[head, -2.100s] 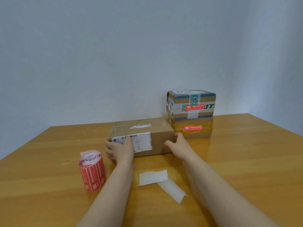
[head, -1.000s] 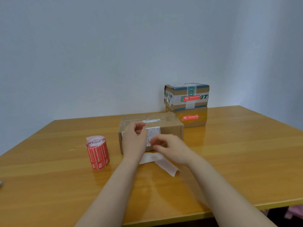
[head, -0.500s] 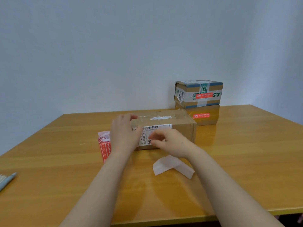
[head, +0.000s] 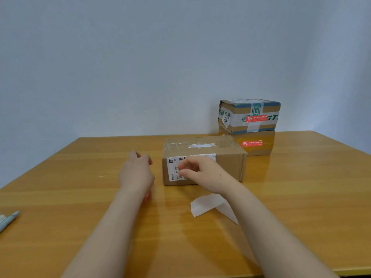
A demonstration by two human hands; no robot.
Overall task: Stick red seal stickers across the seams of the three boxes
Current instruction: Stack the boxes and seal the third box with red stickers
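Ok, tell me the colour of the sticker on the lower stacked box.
The sticker is red with white print, seen in the head view.

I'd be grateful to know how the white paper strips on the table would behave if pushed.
The white paper strips look thin with a lifted edge, so probably floppy and very light. On the glossy table they would likely slide easily.

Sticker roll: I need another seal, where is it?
Head view: the roll sits mostly hidden behind the left hand, left of the near box.
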